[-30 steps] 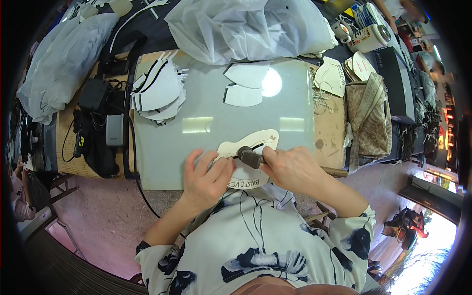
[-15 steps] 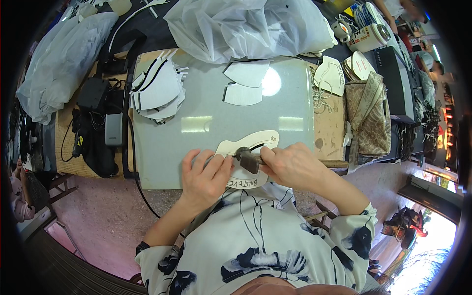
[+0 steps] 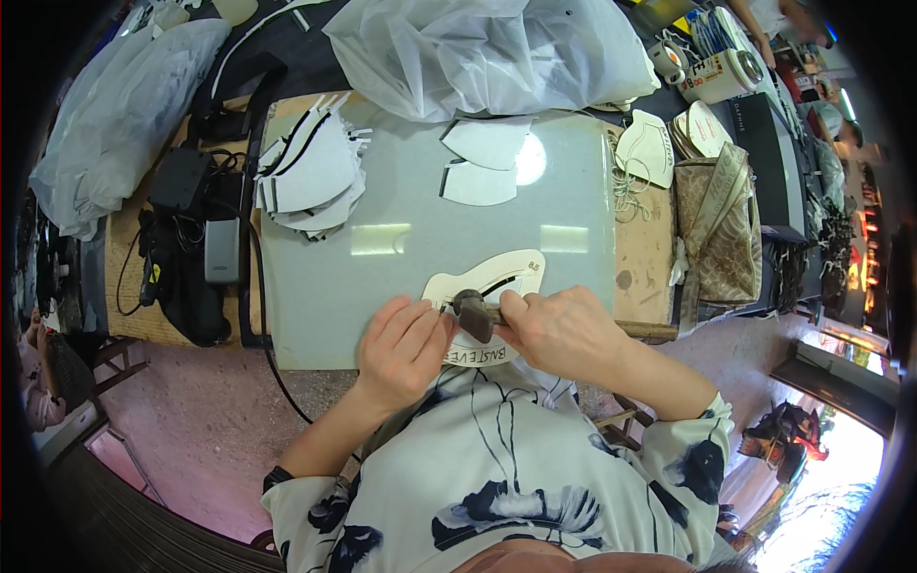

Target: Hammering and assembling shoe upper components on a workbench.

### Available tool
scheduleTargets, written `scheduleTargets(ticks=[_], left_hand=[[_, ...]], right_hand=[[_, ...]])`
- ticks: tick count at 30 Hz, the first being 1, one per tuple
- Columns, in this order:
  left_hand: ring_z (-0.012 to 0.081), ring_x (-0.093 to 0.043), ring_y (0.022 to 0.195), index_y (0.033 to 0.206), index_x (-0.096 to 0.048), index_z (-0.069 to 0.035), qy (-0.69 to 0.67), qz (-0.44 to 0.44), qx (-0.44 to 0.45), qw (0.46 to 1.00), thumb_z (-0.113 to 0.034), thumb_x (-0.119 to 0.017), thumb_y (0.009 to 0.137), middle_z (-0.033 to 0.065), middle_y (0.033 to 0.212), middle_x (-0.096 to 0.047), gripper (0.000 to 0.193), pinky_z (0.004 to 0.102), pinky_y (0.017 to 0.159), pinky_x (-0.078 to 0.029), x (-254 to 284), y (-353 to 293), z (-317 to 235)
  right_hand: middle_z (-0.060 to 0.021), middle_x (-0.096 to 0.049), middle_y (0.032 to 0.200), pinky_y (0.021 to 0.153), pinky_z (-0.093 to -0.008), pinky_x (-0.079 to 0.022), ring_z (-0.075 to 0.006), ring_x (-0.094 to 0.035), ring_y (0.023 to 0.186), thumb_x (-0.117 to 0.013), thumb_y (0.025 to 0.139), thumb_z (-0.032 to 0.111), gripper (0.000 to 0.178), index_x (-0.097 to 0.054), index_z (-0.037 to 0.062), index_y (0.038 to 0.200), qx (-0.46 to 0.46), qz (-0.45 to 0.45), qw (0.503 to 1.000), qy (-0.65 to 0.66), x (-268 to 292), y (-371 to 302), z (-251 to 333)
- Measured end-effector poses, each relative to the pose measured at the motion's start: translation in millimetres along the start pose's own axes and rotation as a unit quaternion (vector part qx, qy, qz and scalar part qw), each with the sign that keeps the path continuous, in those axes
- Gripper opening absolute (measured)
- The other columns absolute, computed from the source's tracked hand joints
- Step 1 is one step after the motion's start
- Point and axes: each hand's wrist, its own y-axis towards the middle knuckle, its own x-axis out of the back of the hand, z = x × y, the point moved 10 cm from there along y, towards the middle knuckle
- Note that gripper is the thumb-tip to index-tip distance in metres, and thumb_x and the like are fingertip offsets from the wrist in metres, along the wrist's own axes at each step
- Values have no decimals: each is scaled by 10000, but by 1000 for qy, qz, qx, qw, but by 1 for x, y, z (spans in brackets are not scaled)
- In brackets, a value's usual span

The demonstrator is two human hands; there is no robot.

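A curved cream card template (image 3: 524,261) with handwriting on it lies near the front edge of the grey board. Within its outline sits a white cut piece (image 3: 521,285) with a black edge strip. My right hand (image 3: 564,329) is closed round the wooden handle of a hammer, close behind the dark metal head (image 3: 475,317). That head is over the template's middle and hides part of it. At the template's left side, my left hand (image 3: 406,349) presses it with bent fingers; the fingertips are close to the hammer head, and the thumb is partly hidden.
On the grey board (image 3: 382,277) are a stack of white cut pieces (image 3: 310,181) and two separate pieces (image 3: 479,183). A large plastic bag (image 3: 497,57) stands behind. Cream templates (image 3: 647,148), string and a brown patterned bag (image 3: 721,229) are at right; a black cable (image 3: 258,286) runs at left.
The hammer head and both hands have shifted only slightly over the template. My left fingers are drawn closer together. The whole view has moved a little.
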Motion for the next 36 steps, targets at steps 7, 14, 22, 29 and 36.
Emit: scheduleTargets(ticks=[7, 14, 22, 29, 36], left_hand=[[257, -675, 870, 814, -683, 4, -10, -3, -7, 1000, -81, -758, 764, 118, 866, -680, 123, 407, 842, -540, 3, 1, -2], [285, -684, 928, 852, -655, 4, -29, -5, 36, 999, -98, -786, 770, 123, 922, -696, 185, 425, 834, -545, 3, -10, 4], [298, -688, 951, 862, -614, -5, -48, -7, 56, 997, -126, -782, 793, 125, 936, -698, 218, 411, 841, -547, 4, -13, 5], [297, -634, 999, 1020, -690, 14, -11, 31, 16, 999, -128, -779, 777, 131, 1082, -672, 295, 411, 835, -528, -2, -9, -3], [288, -614, 1017, 1025, -700, 9, 24, 30, 24, 999, -126, -785, 749, 116, 1099, -668, 319, 400, 842, -508, -4, -12, -6]], right_hand=[[-107, -595, 540, 429, -400, -448, -308, -604, 474, -593, 953, 303, 305, -509, 34, 837, -13, -15, 1000, 14, 3, 8, 7], [-115, -607, 551, 442, -398, -461, -303, -612, 480, -541, 984, 332, 329, -505, 30, 859, 6, -134, 989, 69, 19, -2, 2], [-108, -604, 556, 445, -422, -454, -320, -611, 490, -565, 973, 328, 310, -503, 44, 867, -22, -50, 998, 25, 4, 6, 7], [-133, -597, 570, 469, -425, -469, -345, -615, 523, -543, 985, 320, 325, -508, 25, 852, -57, -161, 983, 65, 24, -2, -26], [-137, -615, 595, 460, -433, -453, -341, -612, 514, -567, 979, 308, 308, -513, 20, 884, -133, -92, 987, 17, 9, -34, -36]])
